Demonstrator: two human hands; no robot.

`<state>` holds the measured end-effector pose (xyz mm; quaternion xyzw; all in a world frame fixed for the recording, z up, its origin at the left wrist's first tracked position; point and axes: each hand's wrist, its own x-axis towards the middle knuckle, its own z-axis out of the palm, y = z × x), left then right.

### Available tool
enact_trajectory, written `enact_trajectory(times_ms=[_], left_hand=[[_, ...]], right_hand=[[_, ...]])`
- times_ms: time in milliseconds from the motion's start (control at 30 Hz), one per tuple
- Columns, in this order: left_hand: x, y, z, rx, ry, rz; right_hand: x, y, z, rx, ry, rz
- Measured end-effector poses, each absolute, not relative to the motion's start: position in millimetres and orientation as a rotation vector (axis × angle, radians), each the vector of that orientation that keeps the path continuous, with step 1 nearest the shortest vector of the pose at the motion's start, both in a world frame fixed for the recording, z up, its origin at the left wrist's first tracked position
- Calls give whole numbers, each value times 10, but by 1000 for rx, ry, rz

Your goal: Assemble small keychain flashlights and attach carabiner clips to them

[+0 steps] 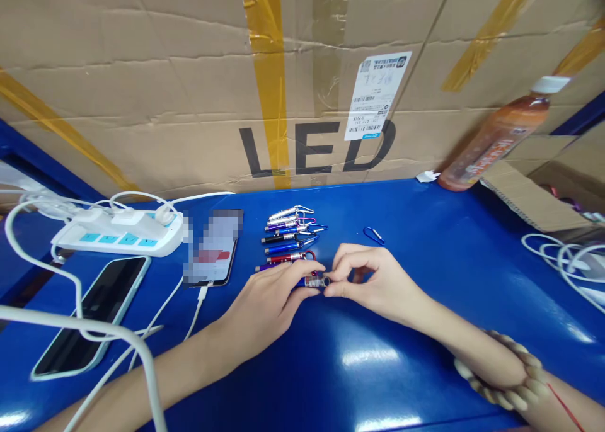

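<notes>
We look down on a glossy blue table [425,331] that throws back white glare. Our left hand [269,300] and right hand [373,281] meet at its middle on a small torch [312,282]. It is a slim metal cylinder, blue with a silver band, held level close over the table; we cannot tell whether it touches. The left hand is curled narrow, with thumb and fingers pinched on the torch's left part. The right hand closes thumb and forefinger on its right tip, the other fingers loosely bent. Just behind the hands lies a row of torches [288,237] of the same slim shape in silver, purple, black, blue and red, side by side, with thin wire clips at their right ends. A loose blue clip [373,235] lies alone, near the row's right. A bracelet [501,375] of pale rounded beads rings the right wrist. At the left are a white power strip [118,233], a dark phone [94,312], a second phone [212,249] and white cables [28,255]. A creased cardboard box [165,104] with yellow tape stands behind, and a plastic bottle [496,136] at far right.
</notes>
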<state>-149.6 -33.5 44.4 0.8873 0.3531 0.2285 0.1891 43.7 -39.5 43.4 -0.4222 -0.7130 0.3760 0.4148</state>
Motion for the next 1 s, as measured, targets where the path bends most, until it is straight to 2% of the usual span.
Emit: enact_trajectory(times_ms=[200,433,633,700,800,1000], left_hand=[[-1477,-375,408,2639,959,627],[-1517,-428,331,2887,889,771],[-1555,-434,311,3043,832,827],[-1529,-421,337,2929,878,791],[-1487,-386,405,2609,955,668],[-1468,-307,569,2150,876,389]], right_hand=[[411,-377,361,-965,-1717,1034],[341,-432,337,-954,-1709,996],[342,-451,340,-985,-1682,1165],[358,-445,343,-1050,-1721,1076],[400,-436,352,-1070,-1795,774],[527,-411,388,-752,-2065,553]])
